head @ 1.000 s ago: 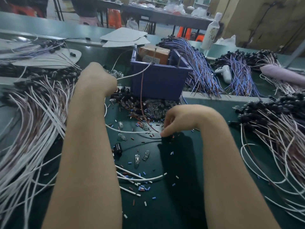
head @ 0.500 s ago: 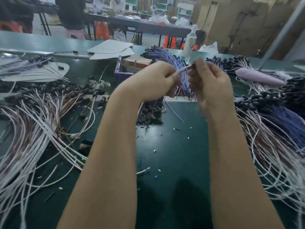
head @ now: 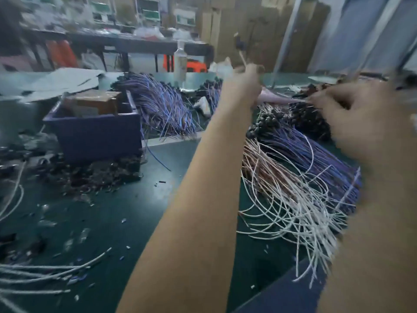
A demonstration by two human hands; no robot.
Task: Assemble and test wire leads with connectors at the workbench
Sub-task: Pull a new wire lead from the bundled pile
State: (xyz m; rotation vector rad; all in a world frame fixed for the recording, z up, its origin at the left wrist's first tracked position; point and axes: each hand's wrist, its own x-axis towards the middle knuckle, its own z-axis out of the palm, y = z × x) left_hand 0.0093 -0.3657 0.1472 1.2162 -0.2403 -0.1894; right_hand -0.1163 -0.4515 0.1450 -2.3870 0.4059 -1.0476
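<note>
My left hand (head: 241, 84) is raised over the far side of the green bench and grips a thin wire lead (head: 243, 60). The lead sticks up out of my fist, with a small black connector (head: 239, 45) at its top. My right hand (head: 352, 118) is blurred by motion at the right. Its fingers reach left over a heap of black connectors (head: 309, 120), and nothing shows in it. Beneath both arms lies a fan of white and brown leads (head: 291, 199) beside blue leads (head: 320, 157).
A purple bin (head: 94, 136) holding a cardboard box (head: 94, 102) stands at the left, with small loose parts (head: 90, 175) heaped in front of it. Behind the bin lies a bundle of blue leads (head: 162, 105). A white bottle (head: 180, 59) stands further back. White leads (head: 33, 274) lie at the lower left.
My hands have parted. The left hand went up and away with the lead, the right swung out to the right over the connector heap. The view has turned to the right.
</note>
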